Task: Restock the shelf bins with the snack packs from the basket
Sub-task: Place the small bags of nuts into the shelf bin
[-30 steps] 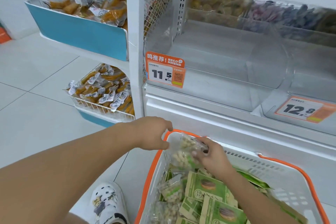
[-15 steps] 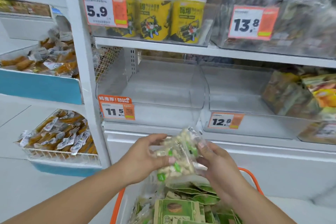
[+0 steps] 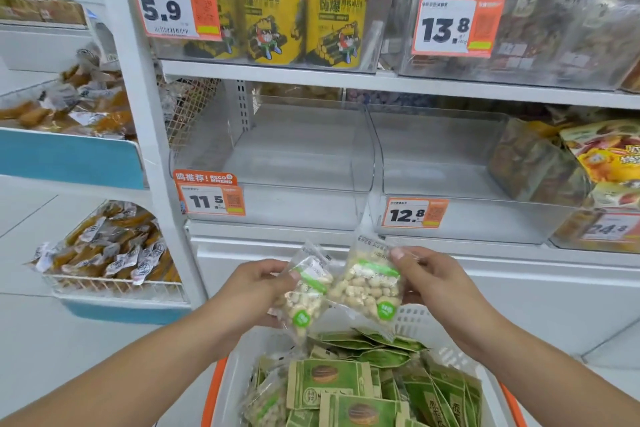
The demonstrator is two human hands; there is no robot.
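Two small clear snack packs full of pale round nuts are held up side by side, touching. The left pack (image 3: 306,291) tilts; the right pack (image 3: 369,282) stands straighter. Each has green labels. Below them, the near white basket (image 3: 420,319) with an orange rim holds many green packs (image 3: 327,383). Two clear shelf bins, left (image 3: 277,156) and right (image 3: 440,163), sit behind.

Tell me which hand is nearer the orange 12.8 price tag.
Right. The right hand grips a clear nut pack just below the orange 12.8 price tag; the left hand is lower-left of it.
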